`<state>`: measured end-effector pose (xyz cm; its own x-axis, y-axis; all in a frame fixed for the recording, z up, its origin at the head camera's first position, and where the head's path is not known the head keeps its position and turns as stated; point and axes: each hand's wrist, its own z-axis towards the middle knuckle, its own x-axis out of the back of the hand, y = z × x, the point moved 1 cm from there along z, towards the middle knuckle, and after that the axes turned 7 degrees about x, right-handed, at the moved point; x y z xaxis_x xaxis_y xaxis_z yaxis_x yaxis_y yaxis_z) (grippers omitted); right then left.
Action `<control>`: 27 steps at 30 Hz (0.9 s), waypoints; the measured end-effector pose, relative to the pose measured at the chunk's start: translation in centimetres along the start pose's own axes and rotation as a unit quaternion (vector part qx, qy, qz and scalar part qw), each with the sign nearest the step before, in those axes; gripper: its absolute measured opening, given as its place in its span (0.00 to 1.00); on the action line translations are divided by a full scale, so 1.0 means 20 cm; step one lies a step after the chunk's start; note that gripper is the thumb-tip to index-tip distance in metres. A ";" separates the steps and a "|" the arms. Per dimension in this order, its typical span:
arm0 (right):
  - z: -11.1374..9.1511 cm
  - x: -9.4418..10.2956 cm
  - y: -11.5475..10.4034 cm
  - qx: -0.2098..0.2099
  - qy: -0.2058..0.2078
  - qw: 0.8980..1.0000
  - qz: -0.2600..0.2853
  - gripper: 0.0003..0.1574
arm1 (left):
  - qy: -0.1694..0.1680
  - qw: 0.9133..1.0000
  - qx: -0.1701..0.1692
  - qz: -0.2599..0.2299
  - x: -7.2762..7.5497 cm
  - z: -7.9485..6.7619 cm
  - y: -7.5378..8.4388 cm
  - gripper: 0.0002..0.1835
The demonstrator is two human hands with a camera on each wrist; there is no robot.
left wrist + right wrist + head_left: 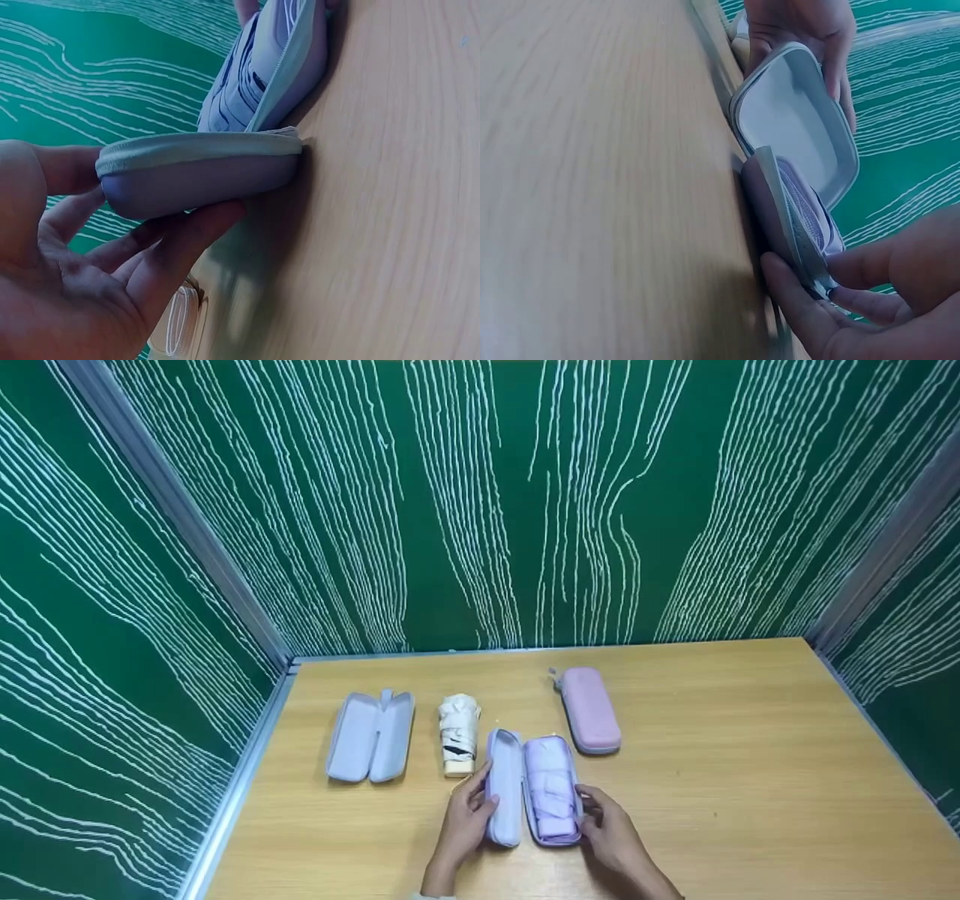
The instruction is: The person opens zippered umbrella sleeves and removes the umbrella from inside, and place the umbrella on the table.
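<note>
A lilac zip case (pixel 505 802) lies opened like a book near the front of the table. Its right half holds a folded purple umbrella (pixel 551 784); the left half is bare inside. My left hand (pixel 466 819) grips that left half by its outer side, and in the left wrist view its fingers spread under the case shell (pixel 195 180), thumb at the rim. At the right half's outer edge, my right hand (pixel 611 831) pinches the case wall between thumb and fingers, as the right wrist view also shows.
Left of the case lies a folded cream umbrella (pixel 459 727). Farther left, a pale grey-blue case (pixel 355 739) lies spread open. A closed pink case (pixel 591 709) is behind and to the right. Green panels (pixel 465 510) with white lines enclose the wooden table (pixel 750 780).
</note>
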<state>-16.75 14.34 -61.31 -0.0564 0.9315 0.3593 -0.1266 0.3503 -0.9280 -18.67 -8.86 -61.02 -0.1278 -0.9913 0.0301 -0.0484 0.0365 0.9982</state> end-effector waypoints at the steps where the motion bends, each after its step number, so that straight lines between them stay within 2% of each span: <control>1: 0.00 0.00 0.00 -0.001 0.000 1.000 0.004 0.30 | 0.005 1.000 0.002 0.000 0.00 0.00 0.00 0.29; 7: 0.00 0.00 0.00 -0.008 0.008 1.000 -0.001 0.29 | 0.038 0.999 0.025 0.002 0.01 0.00 0.00 0.28; 11: 0.00 0.00 -0.01 -0.004 0.024 0.998 -0.057 0.28 | 0.051 0.998 0.041 -0.010 0.01 -0.02 0.01 0.27; 14: -0.01 -0.01 -0.03 0.023 0.037 0.993 -0.109 0.30 | 0.053 0.998 0.040 -0.019 0.01 -0.04 0.06 0.26; 18: -0.02 -0.06 -0.07 0.102 0.044 0.979 -0.172 0.33 | 0.053 0.998 0.040 -0.011 0.01 -0.07 0.14 0.25; 21: -0.01 -0.11 -0.09 0.150 0.037 0.964 -0.217 0.35 | 0.053 0.998 0.033 -0.003 0.00 -0.08 0.17 0.25; 24: 0.00 -0.15 -0.12 0.147 0.026 0.953 -0.263 0.39 | 0.053 0.998 0.026 -0.001 0.00 -0.08 0.17 0.25; 27: 0.01 -0.18 -0.13 0.125 0.018 0.945 -0.303 0.41 | 0.059 0.998 0.031 0.008 -0.01 -0.08 0.16 0.25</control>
<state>-16.42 10.10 -60.17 0.1352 0.5721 0.8090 -0.3548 0.7903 -0.4996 -17.14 -8.81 -57.69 -0.0125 -0.9984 0.0549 -0.1092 0.0559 0.9924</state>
